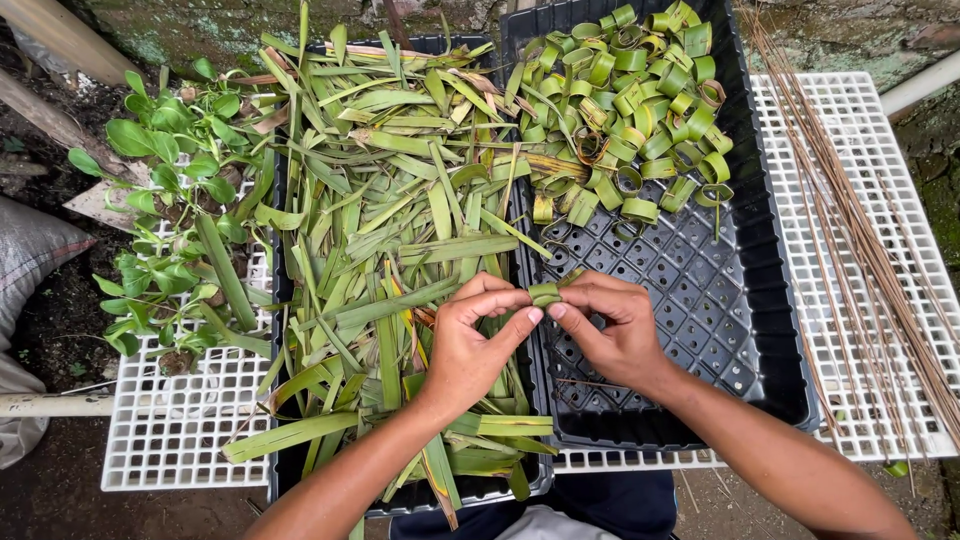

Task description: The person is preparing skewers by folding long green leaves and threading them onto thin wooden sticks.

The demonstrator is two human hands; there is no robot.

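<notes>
Two black plastic trays sit side by side on a white plastic grid surface point(850, 130), both with a moulded lattice floor. The left tray point(282, 300) is heaped with long, flat green leaf strips point(390, 210), smooth and blade-shaped, some yellowing or browned at the edges. The right tray point(730, 290) holds, in its far half, a pile of small leaf rings point(630, 100), each a strip curled into a short open loop; the near half of its floor shows bare. No labels or printed packages are visible.

Both hands meet over the seam between the two trays. The left hand point(470, 345) and the right hand point(610, 325) each pinch one small folded leaf piece point(543, 293) between thumb and fingertips, so each grip is closed on that piece, which sits directly between the two sets of fingertips, curled and glossy green. The left wrist lies over the leaf strips; the right forearm crosses the near rim of the right tray.

Along the right edge of the surface lies a bundle of thin brown sticks point(860, 230), stiff and straight, fanning toward the near corner. At the left, a leafy green plant point(165, 190) with rounded leaves overhangs the surface. Bare soil shows beyond the grid.
</notes>
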